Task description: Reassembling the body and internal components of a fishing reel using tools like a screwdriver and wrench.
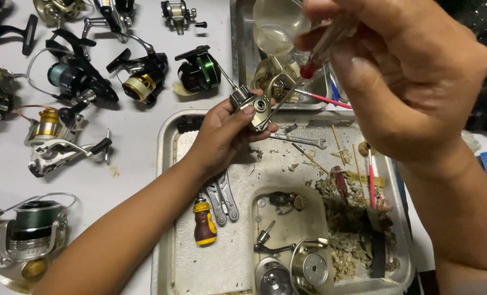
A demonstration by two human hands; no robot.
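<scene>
Glossy metal reel body, matt steel tray, shiny metal wrench, clear plastic screwdriver handle

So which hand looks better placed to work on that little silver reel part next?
The right hand, probably: it grips a clear-handled screwdriver whose tip meets the small silver reel body. The left hand is occupied holding that part above the metal tray.

The surface is white. The tray is pale silver. The stubby screwdriver is brown with yellow bands. One reel shows green on black, another reel a gold spool. The screwdriver carries a red collar.
</scene>
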